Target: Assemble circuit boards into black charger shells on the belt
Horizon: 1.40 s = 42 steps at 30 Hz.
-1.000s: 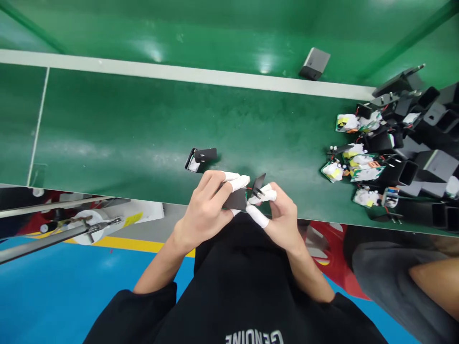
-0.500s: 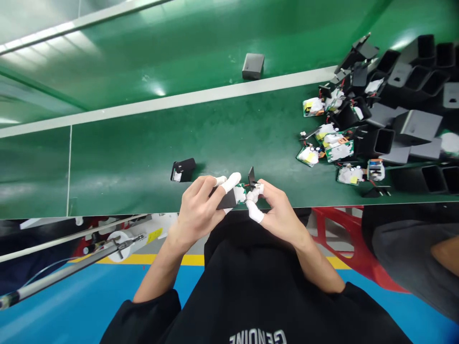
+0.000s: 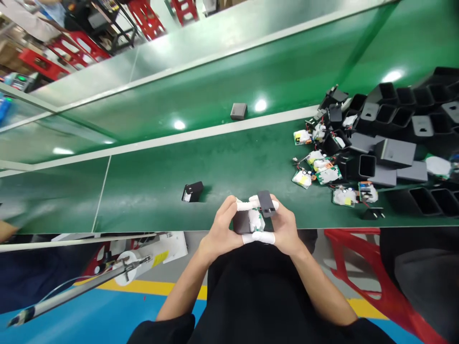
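One dark rectangular plastic housing (image 3: 241, 222), at the near edge of the long green table (image 3: 161, 181), part-filled: a green circuit board coated in white compound (image 3: 256, 220) sits partly within it, its right end exposed. Left hand (image 3: 228, 223), white covers on the fingertips, closed around the housing; right hand (image 3: 286, 224), likewise covered, curled narrowly about the board's exposed end. One flat black plastic end plate (image 3: 266, 203), tilted against the right fingers, not seated. Condition, by judgement: insertion begun; full seating and closing outstanding. At 10 o'clock from the hands, one small black plastic case (image 3: 192, 192), pale contents showing at its left end; whether finished cannot be told. At 12, beyond the pale strip, one grey box (image 3: 238, 111), contents not visible. At 2, a cluster of white-coated green boards with yellow patches (image 3: 324, 172), lying outside any housing. From 2 to 3, many open-ended black housings (image 3: 367, 166), several mouths showing dark interiors with no board visible; this stock appears yet unassembled.
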Motion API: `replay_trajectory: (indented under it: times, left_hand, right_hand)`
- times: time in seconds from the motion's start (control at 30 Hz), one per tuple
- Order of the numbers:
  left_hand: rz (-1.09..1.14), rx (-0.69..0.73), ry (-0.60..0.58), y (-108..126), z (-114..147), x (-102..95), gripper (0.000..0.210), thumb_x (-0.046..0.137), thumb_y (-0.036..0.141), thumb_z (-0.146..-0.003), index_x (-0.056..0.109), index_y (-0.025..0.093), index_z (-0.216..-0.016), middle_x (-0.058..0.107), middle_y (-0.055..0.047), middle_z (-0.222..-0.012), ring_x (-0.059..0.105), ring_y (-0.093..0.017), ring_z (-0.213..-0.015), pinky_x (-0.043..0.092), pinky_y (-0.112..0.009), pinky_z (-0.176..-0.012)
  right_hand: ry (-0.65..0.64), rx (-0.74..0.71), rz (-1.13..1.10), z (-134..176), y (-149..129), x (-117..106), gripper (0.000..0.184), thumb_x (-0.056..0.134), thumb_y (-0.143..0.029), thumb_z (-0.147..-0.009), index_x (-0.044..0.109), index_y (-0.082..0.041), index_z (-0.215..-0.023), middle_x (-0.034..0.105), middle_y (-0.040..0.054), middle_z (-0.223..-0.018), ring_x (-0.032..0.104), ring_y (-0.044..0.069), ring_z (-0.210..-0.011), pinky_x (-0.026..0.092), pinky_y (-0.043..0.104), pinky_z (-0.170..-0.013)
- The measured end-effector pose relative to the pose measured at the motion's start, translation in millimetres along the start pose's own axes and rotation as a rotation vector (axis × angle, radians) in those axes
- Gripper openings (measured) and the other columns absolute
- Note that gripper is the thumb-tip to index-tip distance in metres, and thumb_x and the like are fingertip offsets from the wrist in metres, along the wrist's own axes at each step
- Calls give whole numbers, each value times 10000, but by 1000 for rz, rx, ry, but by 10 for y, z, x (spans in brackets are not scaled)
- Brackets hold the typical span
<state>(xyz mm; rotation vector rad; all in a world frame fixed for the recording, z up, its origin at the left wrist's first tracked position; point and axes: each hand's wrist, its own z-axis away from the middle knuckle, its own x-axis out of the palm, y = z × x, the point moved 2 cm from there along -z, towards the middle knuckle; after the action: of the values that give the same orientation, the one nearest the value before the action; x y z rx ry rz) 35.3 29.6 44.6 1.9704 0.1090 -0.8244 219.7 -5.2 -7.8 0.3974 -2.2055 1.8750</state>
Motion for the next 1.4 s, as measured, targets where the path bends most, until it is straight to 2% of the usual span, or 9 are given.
replay_trajectory:
  times: [0.17,0.3,0.43,0.57,0.67,0.8,0.93,1.23,1.4]
  left_hand:
    - [22,-171,-31,-318,-256,104,528,884,345,-926,614,275,-1375,639,-66,-1176,659,-241,-1046,582,-396,-914]
    - [-6,-361,255,-796,-1053,43,308,793,220,-932,570,251,-1143,680,-77,-1152,690,-262,-1087,571,-459,-1039]
    - [-259,-565,534,-1333,-2085,-170,471,944,282,-800,512,250,-986,649,-158,-1262,584,-396,-1363,444,-571,-1233]
    - [-166,-662,581,-1659,-2642,-340,616,985,107,-629,479,258,-946,690,-152,-1192,633,-410,-1326,460,-580,-1202]
    - [-70,-612,599,-1687,-2684,-379,586,939,77,-646,484,252,-971,722,-93,-1089,716,-330,-1189,523,-513,-1124]
    - [46,-408,616,-1537,-2535,-356,490,838,168,-790,483,262,-1113,728,-39,-1266,734,-198,-1234,560,-355,-1088]
    - [145,-245,591,-1380,-2337,-269,484,815,209,-797,467,272,-1126,704,-49,-1297,728,-211,-1290,574,-359,-1072]
    - [171,-213,276,-1113,-2013,570,469,940,249,-687,591,244,-1001,708,-20,-1069,705,-232,-1008,580,-399,-972]
    - [121,-247,291,-1074,-1894,703,445,927,192,-654,610,240,-963,685,-15,-1019,662,-237,-965,548,-402,-938]
  right_hand:
    - [283,-81,-99,-242,-23,-243,579,1035,-422,-789,798,-264,-1292,830,112,-1125,807,322,-1000,694,560,-951]
    - [490,-174,-37,-417,-28,-439,435,952,-461,-861,797,-294,-1231,809,60,-1060,813,275,-923,688,532,-939]
    - [472,-97,11,-479,13,-474,362,897,-454,-918,770,-298,-1220,800,47,-1050,797,242,-863,667,494,-907]
    - [382,-68,55,-462,37,-446,360,862,-452,-953,741,-271,-1240,790,53,-1014,755,223,-825,641,420,-803]
    - [352,-56,43,-459,38,-434,345,823,-452,-990,717,-271,-1264,779,49,-1022,724,206,-810,622,392,-776]
    - [345,-39,27,-474,19,-419,354,828,-464,-979,715,-259,-1245,762,44,-978,708,214,-810,618,404,-794]
    - [339,-22,11,-488,13,-398,357,855,-451,-952,710,-257,-1215,742,32,-962,685,203,-794,612,394,-787]
    - [300,71,-244,-470,-249,-429,351,632,-615,-1025,639,-268,-974,565,-11,-784,441,156,-576,413,357,-591]
    - [347,-98,-138,-358,-804,-503,432,622,-661,-1000,574,-268,-825,465,-8,-719,400,166,-542,372,370,-547]
